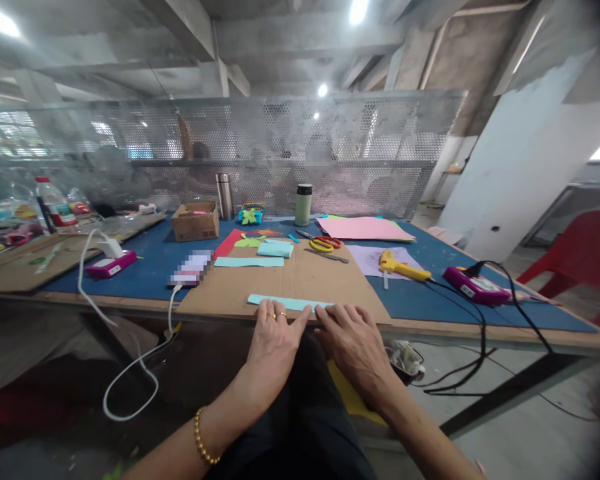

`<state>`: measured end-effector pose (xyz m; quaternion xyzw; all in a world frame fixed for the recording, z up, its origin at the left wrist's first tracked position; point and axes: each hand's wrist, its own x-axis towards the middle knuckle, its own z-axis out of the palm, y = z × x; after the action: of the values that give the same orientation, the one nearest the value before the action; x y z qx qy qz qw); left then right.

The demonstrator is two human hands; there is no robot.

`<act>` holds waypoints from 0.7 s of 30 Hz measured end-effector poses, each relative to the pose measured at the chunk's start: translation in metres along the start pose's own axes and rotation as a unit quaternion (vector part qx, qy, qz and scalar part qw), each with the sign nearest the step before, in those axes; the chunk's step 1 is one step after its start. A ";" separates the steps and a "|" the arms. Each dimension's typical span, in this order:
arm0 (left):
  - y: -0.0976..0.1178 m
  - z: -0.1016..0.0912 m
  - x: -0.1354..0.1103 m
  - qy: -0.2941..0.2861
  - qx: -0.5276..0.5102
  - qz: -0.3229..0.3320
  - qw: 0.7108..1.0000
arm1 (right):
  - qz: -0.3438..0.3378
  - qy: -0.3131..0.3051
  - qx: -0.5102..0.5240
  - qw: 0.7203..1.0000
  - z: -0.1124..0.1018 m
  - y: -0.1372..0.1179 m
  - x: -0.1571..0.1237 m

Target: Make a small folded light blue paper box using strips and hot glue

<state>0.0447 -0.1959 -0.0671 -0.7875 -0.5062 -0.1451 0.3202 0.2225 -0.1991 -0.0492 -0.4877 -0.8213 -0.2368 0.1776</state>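
Note:
A narrow light blue paper strip (280,302) lies along the front edge of a brown cardboard sheet (325,283). My left hand (276,337) has its fingers curled down onto the strip's lower edge, with the thumb pointing toward the strip's right part. At the right end, my right hand (353,337) presses its bent fingers on the same strip, covering some of it. Both thumbs come close together near the middle. Farther back on the cardboard are another flat blue strip (249,262) and a folded blue paper piece (276,249).
Scissors (325,244) with red and yellow handles lie on the cardboard's far right. A yellow glue gun (405,268) rests on purple paper (360,257). Purple power strips (475,285) stand at both sides. A phone (191,269), a small box (196,222) and a green cup (303,205) are around.

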 end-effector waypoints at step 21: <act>-0.043 -0.014 0.045 -0.163 -0.310 -0.129 0.928 | 0.020 0.009 0.030 0.999 0.004 0.003 0.012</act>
<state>0.0282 -0.1612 -0.0166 -0.7882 -0.5783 -0.2047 -0.0485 0.2197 -0.1866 -0.0454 -0.4963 -0.8165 -0.2129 0.2043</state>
